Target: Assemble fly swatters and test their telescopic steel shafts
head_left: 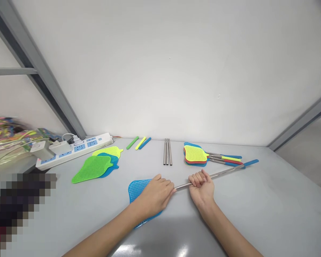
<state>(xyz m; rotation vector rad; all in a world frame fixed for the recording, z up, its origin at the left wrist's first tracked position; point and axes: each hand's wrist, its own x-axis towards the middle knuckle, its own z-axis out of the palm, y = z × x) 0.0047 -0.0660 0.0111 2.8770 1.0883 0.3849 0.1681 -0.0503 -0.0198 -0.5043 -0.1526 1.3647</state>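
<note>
A fly swatter [139, 189] with a blue mesh head, a metal rod and a blue handle grip lies slantwise between my hands. My left hand [157, 192] is closed where the head meets the rod, covering that joint. Farther along, my right hand [202, 185] wraps round the middle of the metal rod, palm side up. Beyond it the rod runs to the blue grip at the right. Just behind my right hand lies a stack of fly swatters [196, 154] with yellow, red and blue heads.
Loose green, blue and yellow swatter heads [92, 169] overlap at the left. Green, yellow and blue handle grips [139, 142] and several metal rods [167, 151] lie near the wall. A white power strip [77, 150] with plugs stands beside plastic-wrapped goods [8, 142].
</note>
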